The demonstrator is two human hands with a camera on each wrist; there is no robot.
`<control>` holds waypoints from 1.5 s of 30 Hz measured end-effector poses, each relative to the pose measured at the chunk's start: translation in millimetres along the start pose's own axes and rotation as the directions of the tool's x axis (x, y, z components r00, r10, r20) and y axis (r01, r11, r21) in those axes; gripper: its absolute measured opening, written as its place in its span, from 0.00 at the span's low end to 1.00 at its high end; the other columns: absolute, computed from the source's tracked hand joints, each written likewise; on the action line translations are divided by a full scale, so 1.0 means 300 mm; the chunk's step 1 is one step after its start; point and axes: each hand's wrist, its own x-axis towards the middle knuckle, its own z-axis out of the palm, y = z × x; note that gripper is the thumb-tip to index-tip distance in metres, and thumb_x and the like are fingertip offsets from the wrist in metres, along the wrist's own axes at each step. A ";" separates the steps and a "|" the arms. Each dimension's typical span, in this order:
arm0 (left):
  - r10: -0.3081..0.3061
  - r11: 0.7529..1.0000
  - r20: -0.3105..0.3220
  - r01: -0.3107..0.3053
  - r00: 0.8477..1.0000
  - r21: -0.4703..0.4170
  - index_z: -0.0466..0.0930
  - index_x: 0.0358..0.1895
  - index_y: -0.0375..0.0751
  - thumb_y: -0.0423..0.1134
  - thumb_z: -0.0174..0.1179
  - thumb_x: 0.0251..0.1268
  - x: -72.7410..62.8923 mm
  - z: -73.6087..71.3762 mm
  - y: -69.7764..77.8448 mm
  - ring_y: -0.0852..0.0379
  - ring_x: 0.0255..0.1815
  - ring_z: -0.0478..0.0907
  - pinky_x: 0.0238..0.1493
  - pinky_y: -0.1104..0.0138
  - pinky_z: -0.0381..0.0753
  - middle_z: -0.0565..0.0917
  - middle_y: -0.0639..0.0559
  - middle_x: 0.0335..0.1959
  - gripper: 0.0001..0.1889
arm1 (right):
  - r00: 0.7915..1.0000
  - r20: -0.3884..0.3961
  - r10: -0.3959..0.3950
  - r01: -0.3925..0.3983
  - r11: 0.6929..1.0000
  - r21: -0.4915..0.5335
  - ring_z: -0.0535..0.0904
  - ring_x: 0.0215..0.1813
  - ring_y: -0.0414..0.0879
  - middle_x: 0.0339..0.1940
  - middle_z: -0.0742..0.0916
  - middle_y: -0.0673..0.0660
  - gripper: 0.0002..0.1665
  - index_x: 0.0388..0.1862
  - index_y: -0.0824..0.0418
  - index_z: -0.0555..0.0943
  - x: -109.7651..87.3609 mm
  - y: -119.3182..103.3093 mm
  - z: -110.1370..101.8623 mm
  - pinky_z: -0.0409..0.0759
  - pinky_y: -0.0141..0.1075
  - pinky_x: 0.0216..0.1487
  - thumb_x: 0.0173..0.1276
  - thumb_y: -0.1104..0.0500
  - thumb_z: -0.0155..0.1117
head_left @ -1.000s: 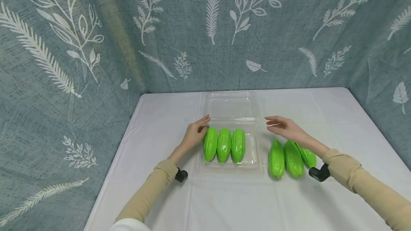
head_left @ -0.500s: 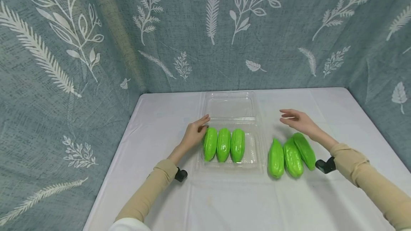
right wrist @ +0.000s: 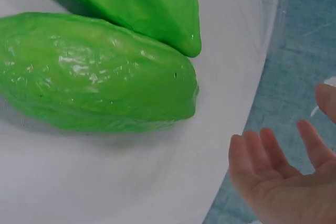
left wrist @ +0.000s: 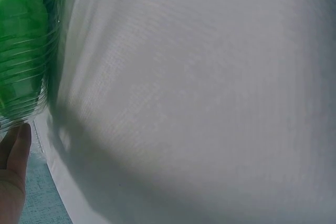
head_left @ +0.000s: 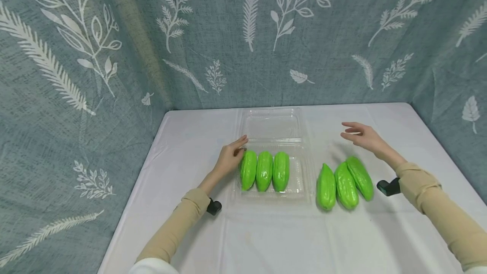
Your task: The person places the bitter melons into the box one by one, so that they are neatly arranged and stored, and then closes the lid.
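Three glossy green oblong fruits (head_left: 264,171), lightly ridged, lie side by side in the left part of a clear plastic clamshell box (head_left: 298,176), its lid (head_left: 271,124) folded back flat. At the box's left edge, my left hand (head_left: 228,157) rests with fingers extended, fingertips right at the rim by the leftmost fruit. In the left wrist view its fingers (left wrist: 20,148) show at the box's corner. My right hand (head_left: 363,135) hovers over the table with relaxed, spread fingers and holds nothing. Below it lie three more green fruits (head_left: 346,186), close together; one fruit (right wrist: 100,74) fills much of the right wrist view.
A white cloth (head_left: 274,240) covers the table. Blue-grey curtains (head_left: 213,24) with white leaf prints stand behind it and on both sides. A small black wrist camera (head_left: 214,207) hangs under the left wrist, another camera (head_left: 388,187) under the right.
My right hand has moved right and away from the box, farther back over the table, uncovering the rightmost loose fruit. My left hand has stayed at the box's edge.
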 end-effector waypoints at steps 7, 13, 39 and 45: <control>0.006 1.000 -0.004 -0.006 1.000 0.004 0.72 0.60 0.29 0.24 0.50 0.65 -0.001 -0.006 -0.002 0.45 0.57 0.78 0.53 0.60 0.83 0.70 0.40 0.67 0.20 | 0.997 0.065 0.043 -0.040 0.998 -0.054 0.64 0.67 0.71 0.68 0.64 0.78 0.42 0.74 0.67 0.53 -0.014 0.023 -0.006 0.71 0.60 0.63 0.73 0.44 0.50; 0.003 1.000 0.005 -0.003 1.000 -0.001 0.72 0.61 0.29 0.24 0.50 0.65 -0.002 -0.010 -0.004 0.45 0.57 0.79 0.54 0.60 0.82 0.70 0.41 0.67 0.20 | 0.983 0.168 0.072 -0.054 0.993 -0.105 0.63 0.66 0.72 0.67 0.65 0.78 0.42 0.73 0.68 0.54 -0.035 0.054 -0.012 0.73 0.62 0.60 0.72 0.44 0.51; 0.017 1.000 0.018 -0.017 1.000 -0.013 0.72 0.60 0.29 0.23 0.50 0.64 -0.026 -0.021 -0.010 0.44 0.55 0.80 0.54 0.60 0.82 0.70 0.40 0.67 0.20 | 0.909 0.399 0.122 -0.086 0.990 -0.108 0.72 0.61 0.67 0.64 0.66 0.81 0.38 0.71 0.69 0.60 -0.116 0.076 0.034 0.82 0.52 0.52 0.69 0.51 0.58; 0.018 1.000 0.020 -0.018 1.000 -0.006 0.72 0.60 0.29 0.24 0.50 0.64 -0.031 -0.021 -0.011 0.44 0.55 0.80 0.53 0.59 0.82 0.71 0.39 0.66 0.20 | 0.908 0.401 0.122 -0.087 0.991 -0.104 0.74 0.59 0.62 0.62 0.68 0.79 0.37 0.70 0.69 0.61 -0.126 0.081 0.045 0.82 0.52 0.52 0.69 0.51 0.58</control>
